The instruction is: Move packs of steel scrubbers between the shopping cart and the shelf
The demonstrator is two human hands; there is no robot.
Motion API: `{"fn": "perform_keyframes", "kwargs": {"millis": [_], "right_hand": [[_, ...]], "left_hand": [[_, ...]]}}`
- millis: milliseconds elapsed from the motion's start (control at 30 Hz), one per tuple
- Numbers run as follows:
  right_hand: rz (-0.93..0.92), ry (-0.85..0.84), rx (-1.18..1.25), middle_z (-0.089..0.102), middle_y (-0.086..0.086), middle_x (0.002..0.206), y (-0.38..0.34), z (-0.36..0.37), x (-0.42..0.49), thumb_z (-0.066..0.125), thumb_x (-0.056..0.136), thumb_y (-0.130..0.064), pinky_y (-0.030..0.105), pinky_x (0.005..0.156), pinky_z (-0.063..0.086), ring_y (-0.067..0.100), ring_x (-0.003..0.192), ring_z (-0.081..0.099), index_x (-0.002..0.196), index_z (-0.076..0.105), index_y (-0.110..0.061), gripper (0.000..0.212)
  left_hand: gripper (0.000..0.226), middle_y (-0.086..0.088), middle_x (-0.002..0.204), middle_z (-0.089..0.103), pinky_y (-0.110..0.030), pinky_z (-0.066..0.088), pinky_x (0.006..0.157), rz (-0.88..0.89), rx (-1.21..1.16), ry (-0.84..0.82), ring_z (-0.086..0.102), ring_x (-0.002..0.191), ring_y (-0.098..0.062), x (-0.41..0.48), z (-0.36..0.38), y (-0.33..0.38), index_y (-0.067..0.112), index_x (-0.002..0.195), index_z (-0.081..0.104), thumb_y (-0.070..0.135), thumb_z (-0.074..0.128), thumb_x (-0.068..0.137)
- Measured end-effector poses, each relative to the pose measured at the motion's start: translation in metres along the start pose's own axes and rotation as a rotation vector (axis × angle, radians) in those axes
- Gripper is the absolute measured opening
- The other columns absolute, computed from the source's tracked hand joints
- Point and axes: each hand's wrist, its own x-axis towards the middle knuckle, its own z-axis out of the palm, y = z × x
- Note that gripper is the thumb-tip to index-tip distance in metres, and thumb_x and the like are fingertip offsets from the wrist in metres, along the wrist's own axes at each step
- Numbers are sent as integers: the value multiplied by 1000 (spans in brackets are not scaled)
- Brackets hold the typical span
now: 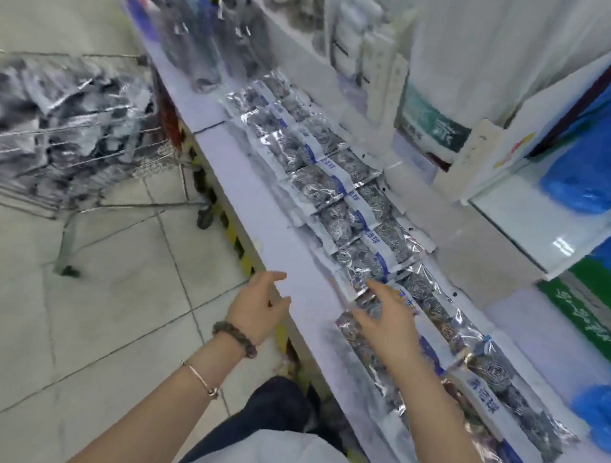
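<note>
Several clear packs of steel scrubbers [341, 193] with white-and-blue labels lie in a long diagonal row on the pale shelf [258, 204]. More packs fill the wire shopping cart [56, 125] at the left. My right hand [387, 319] hovers with spread, relaxed fingers just over a scrubber pack [358, 264] near the shelf's front, holding nothing. My left hand [257, 309] floats beside the shelf edge, fingers loosely extended and empty. The whole view is motion-blurred.
Behind the row stand white bottles [357, 31], white boxes [463, 160] and blue packaged goods [603, 148]. Blue and clear items [189, 26] crowd the shelf's far end. Tiled floor [103, 305] lies between me and the cart. A yellow-black strip runs under the shelf edge.
</note>
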Motion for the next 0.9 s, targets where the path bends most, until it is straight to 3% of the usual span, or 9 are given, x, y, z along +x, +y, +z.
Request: {"fn": "perform_keyframes", "kwargs": {"millis": [233,367,467,700,900], "right_hand": [[-156,-138,-68,51,2,136,-70,61,57,65,88,-25,17,93,30,18,125,46,134,49,-20,49],[-234,-197,-96,51,0,136,-129,113,101,63,89,-26,19,95,32,15,124,46,134,49,-19,48],[-293,-240,-116,52,-2,132,-186,155,133,63,89,-24,15,92,29,13,121,47,134,49,-18,47],[-430,-351,-187,47,-4,139,-294,236,201,62,89,-29,22,105,32,10,126,43,138,45,-22,52],[-432,-384,-234,48,-3,139,-350,276,283,63,88,-31,24,103,36,12,126,44,137,45,-26,52]], "left_hand": [[31,3,117,51,-24,40,89,-121,-135,195,50,108,-13,7,-82,-69,19,118,53,17,60,88],[35,4,118,51,-23,40,89,-211,-162,263,52,113,-16,33,-136,-123,17,122,52,18,60,88],[37,1,126,52,-24,40,91,-255,-147,294,51,115,-16,60,-181,-157,16,125,51,19,58,88],[38,-1,129,50,-28,41,94,-310,-199,376,50,117,-16,118,-269,-213,17,126,51,19,57,89],[37,-1,126,54,-30,43,94,-385,-243,456,52,113,-14,174,-327,-255,17,124,51,18,59,88]]}}
